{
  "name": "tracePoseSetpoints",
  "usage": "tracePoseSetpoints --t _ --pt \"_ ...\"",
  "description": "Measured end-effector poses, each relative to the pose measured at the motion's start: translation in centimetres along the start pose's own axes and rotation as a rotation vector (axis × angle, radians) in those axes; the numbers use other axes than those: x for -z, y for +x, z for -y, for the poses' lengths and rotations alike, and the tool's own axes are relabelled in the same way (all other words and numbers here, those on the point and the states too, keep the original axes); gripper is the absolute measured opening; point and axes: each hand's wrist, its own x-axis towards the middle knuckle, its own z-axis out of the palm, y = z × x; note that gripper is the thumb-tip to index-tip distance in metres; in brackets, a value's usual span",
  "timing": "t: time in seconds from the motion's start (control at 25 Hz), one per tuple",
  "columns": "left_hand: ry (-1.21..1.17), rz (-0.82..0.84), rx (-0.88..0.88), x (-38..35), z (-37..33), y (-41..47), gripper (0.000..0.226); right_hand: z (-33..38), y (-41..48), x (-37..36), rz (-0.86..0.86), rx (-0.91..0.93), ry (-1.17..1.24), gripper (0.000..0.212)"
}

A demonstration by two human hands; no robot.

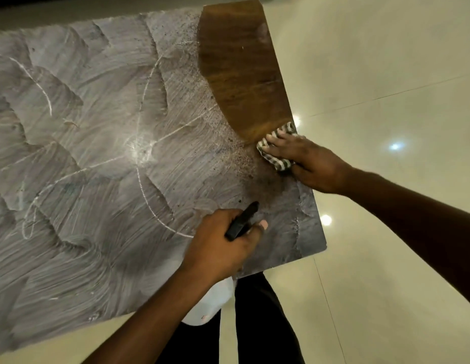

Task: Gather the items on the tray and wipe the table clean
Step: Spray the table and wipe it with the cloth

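Brown wood shows in one wiped strip of the table (97,127); whitish smears film the rest. The left hand (218,248) grips a white spray bottle (210,303) at the near edge. The right hand (307,161), fingers flat, presses a striped cloth (282,164) on the table's right edge.

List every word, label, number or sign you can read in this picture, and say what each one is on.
No text in this view can be read.
On the spray bottle in the left hand: a small reddish mark low on the white body, too small and blurred to read.
On the striped cloth and the table: no print, only stripes and smeared streaks.
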Motion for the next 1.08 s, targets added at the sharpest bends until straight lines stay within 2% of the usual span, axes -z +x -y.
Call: tracePoseSetpoints --t 0.16,0.36,0.44,0.56,0.68,0.84,0.92,1.0,1.08 --pt "0.055 0.026 -0.047 -1.8 -1.0 -0.2 0.054 -1.4 -0.4 1.2 0.044 0.018 0.029 0.079" --pt "0.006 -0.038 -0.018 -3.1 -1.6 -0.1 0.056 -1.3 5.7 1.7 -0.133 -0.130 0.027 0.080" --pt "0.014 -0.037 -0.014 -3.3 -1.6 -0.4 0.051 -0.2 2.0 -0.8 -0.116 -0.066 -0.056 0.081" --pt "0.025 -0.012 0.001 -3.4 -1.5 -0.5 0.044 0.4 -6.2 -4.5 0.022 0.109 -0.075 0.077" --pt "0.034 -0.027 0.021 -3.7 -1.5 -0.2 0.052 -1.3 -5.9 -2.6 0.061 0.186 -0.091 0.076" --pt "-0.033 -0.107 0.037 -3.7 -1.4 0.3 0.049 -1.9 2.9 1.1 -0.128 -0.055 0.055 0.080" --pt "-0.081 -0.157 0.040 -3.6 -0.9 0.2 0.049 -1.0 5.9 1.7 -0.178 -0.108 0.025 0.078" --pt "-0.108 -0.188 0.049 -3.6 -0.1 -0.2 0.048 0.6 5.7 0.0 -0.140 -0.009 -0.018 0.077" --pt "-0.092 -0.199 0.062 -3.6 0.6 -0.8 0.045 2.2 2.2 -2.9 -0.025 0.202 -0.089 0.075"
